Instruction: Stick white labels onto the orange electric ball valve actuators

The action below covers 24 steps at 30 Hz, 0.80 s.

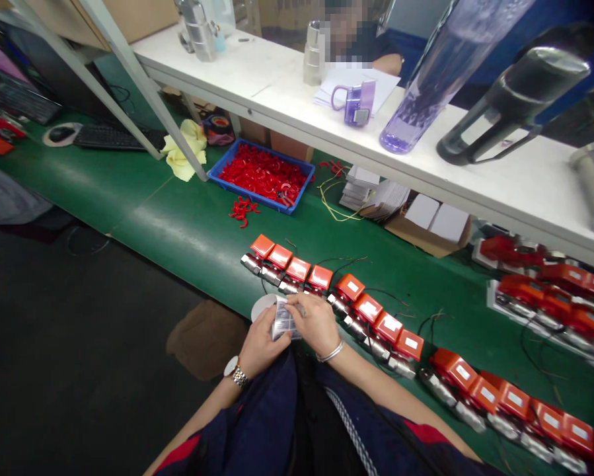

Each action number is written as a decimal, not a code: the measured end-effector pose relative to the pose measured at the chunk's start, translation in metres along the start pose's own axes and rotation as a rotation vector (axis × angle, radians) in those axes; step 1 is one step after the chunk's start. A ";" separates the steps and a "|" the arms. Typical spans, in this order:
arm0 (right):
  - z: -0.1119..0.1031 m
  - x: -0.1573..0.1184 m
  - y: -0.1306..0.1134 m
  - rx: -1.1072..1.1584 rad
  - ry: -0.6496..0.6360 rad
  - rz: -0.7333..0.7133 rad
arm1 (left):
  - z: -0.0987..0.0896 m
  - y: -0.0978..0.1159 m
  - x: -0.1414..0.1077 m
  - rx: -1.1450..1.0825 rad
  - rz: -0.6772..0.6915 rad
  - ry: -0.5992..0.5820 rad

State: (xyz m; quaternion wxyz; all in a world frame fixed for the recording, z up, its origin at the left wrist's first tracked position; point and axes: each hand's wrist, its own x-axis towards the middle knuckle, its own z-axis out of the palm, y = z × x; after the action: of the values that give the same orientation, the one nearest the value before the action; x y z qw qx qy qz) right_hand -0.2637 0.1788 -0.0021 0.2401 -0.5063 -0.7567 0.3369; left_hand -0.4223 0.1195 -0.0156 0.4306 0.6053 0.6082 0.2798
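A metal-band wristwatch (236,373) with a white dial circles the left wrist; a thin silver bangle (330,353) circles the right. Beyond the watch, bare forearms; clothing is dark navy with red patches.

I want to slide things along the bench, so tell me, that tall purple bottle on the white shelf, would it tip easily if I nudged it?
Probably yes. The purple bottle stands tall on a narrow base on the white shelf, so a nudge near the top would likely topple it. Its clear wall looks smooth, possibly slippery. Once down, its round body would probably roll.
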 end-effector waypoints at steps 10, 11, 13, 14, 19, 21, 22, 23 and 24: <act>-0.044 0.044 0.072 0.063 -0.138 0.088 | 0.001 -0.021 -0.003 0.037 -0.170 -0.028; -0.049 0.053 0.092 0.029 -0.114 0.148 | 0.001 -0.024 -0.005 0.024 -0.190 -0.034; -0.056 0.069 0.129 -0.048 -0.086 0.248 | 0.002 -0.029 -0.009 -0.005 -0.227 -0.046; -0.056 0.074 0.145 -0.079 -0.092 0.281 | 0.002 -0.032 -0.011 -0.019 -0.245 -0.052; -0.034 0.088 0.193 -0.144 -0.233 0.320 | 0.004 -0.041 -0.021 -0.056 -0.307 -0.075; -0.025 0.090 0.202 -0.152 -0.277 0.322 | 0.005 -0.044 -0.022 -0.060 -0.312 -0.079; -0.022 0.090 0.206 -0.155 -0.291 0.325 | 0.006 -0.046 -0.023 -0.062 -0.312 -0.080; -0.020 0.090 0.210 -0.159 -0.301 0.328 | 0.006 -0.047 -0.023 -0.061 -0.313 -0.082; -0.019 0.091 0.213 -0.164 -0.309 0.331 | 0.007 -0.047 -0.023 -0.059 -0.315 -0.082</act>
State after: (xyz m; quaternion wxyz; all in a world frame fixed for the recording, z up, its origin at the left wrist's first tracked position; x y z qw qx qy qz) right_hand -0.1556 0.3237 -0.1481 0.0212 -0.5838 -0.7159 0.3825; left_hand -0.4423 0.0906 -0.0549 0.5109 0.5006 0.6691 0.2018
